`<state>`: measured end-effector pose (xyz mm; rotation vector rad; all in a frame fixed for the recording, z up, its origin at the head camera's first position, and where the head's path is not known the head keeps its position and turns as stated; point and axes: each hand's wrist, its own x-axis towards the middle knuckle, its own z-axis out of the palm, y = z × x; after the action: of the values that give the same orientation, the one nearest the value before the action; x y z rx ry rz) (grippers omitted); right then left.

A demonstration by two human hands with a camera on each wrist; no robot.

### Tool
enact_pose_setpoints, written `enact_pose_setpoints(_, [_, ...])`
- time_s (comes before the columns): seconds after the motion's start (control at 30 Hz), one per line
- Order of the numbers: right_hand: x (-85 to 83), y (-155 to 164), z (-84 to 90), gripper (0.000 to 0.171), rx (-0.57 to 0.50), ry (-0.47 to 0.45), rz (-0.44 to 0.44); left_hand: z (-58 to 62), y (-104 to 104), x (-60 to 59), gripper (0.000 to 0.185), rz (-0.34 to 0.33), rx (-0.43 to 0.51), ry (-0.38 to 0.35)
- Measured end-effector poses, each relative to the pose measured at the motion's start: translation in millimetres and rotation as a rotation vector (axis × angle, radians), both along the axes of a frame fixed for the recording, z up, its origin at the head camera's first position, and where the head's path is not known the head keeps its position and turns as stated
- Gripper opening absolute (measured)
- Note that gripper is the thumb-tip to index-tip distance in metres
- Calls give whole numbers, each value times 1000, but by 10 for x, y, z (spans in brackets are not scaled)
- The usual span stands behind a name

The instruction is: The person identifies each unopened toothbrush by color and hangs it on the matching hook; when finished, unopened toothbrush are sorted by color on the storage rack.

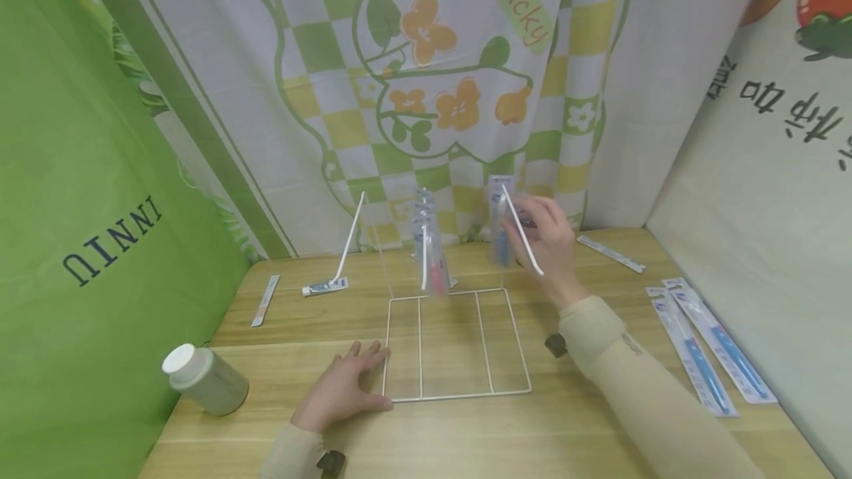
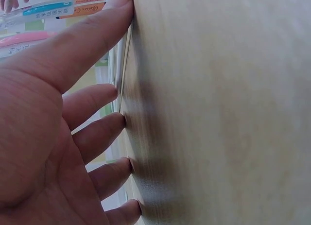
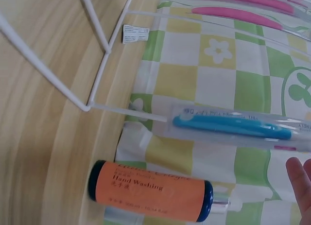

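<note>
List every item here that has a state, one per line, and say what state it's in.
Wire rack: upright, base flat on table.
Left hand: flat, fingers pressing rack's base edge.
Right hand: pinching blue toothbrush pack at a peg.
White bottle: lying on its side, capped.
Orange tube: lying down, capped.

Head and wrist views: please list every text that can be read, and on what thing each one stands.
"Lucky": checked curtain.
"INNIU", reversed: green cloth.
"Hand Washing": orange bottle.
Chinese characters on the right banner: mirrored, not read.
Toothbrush pack print: too blurred.
</note>
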<state>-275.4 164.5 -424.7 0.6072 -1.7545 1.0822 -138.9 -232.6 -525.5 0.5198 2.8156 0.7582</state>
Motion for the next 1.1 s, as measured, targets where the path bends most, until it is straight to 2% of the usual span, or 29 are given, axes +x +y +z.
enact_pose_setpoints(0.17, [57, 163, -53, 45, 2, -5, -22, 0, 0, -2, 96, -2, 1, -8])
enact_pose_setpoints(0.27, [99, 366, -97, 46, 29, -58, -33, -4, 3, -2, 96, 1, -1, -10])
enact_pose_setpoints(0.33, [123, 544, -124, 48, 49, -135, -27, -7, 3, -4, 96, 3, -6, -8])
enact_pose_setpoints(0.47, [163, 955, -187, 48, 59, -366, 34, -16, -1, -12, 96, 4, -14, 0])
enact_pose_setpoints(0.57, [223, 1252, -215, 44, 76, -554, 32, -22, -5, -15, 96, 3, -14, 2])
enact_pose_setpoints(0.7, [341, 1611, -191, 47, 149, -738, 12, -5, 1, -11, 96, 1, -8, 0])
enact_pose_setpoints(0.8, [416, 1856, -176, 50, 188, -826, 28, 0, 2, -8, 96, -1, -1, -1])
enact_pose_setpoints(0.97, [494, 2230, -233, 53, 282, -887, 24, -9, -4, -8, 95, -3, 1, -1])
enact_pose_setpoints(1.1, [534, 2478, -313, 57, 351, -974, 45, -4, -3, -5, 95, -3, 3, -4])
